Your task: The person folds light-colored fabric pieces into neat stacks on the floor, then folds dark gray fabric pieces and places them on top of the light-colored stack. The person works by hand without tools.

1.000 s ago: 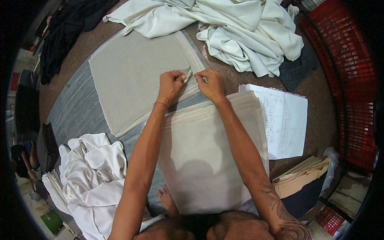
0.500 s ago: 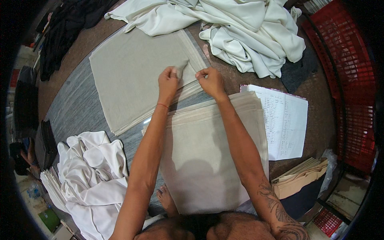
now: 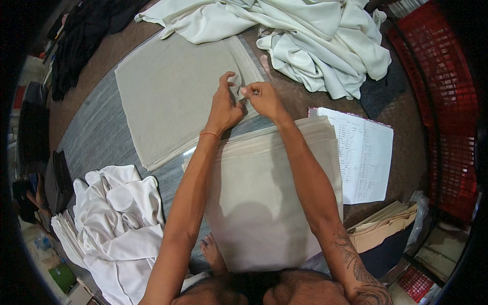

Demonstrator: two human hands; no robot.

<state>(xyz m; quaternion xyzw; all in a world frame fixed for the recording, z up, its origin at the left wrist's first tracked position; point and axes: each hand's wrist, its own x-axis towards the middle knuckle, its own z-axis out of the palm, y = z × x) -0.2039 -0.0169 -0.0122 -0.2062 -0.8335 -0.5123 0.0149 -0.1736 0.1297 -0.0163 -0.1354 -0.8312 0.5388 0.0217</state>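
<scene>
A stack of beige cloth sheets [image 3: 168, 91] lies beyond my hands, its right edges fanned out in thin layers. My right hand [image 3: 263, 99] pinches the lifted corner of the top sheet between thumb and fingers. Close beside it, my left hand [image 3: 224, 108] has its index finger and thumb spread apart, next to the turned-up cloth. Whether its fingertips touch the fabric is hard to see. A second stack of beige cloth sheets [image 3: 259, 203] lies nearer me, under my forearms.
White fabric [image 3: 305, 46] is heaped at the back, and more white cloth [image 3: 119, 218] lies at the left. A notebook with handwriting [image 3: 358, 157] lies open at the right. Beyond it stand red plastic crates [image 3: 437, 101]. Tan folded pieces [image 3: 384, 226] sit at the lower right.
My left hand has released its bunched grip on the cloth and spread its fingers, shifting slightly right. My right hand has moved a little left, still pinching the corner.
</scene>
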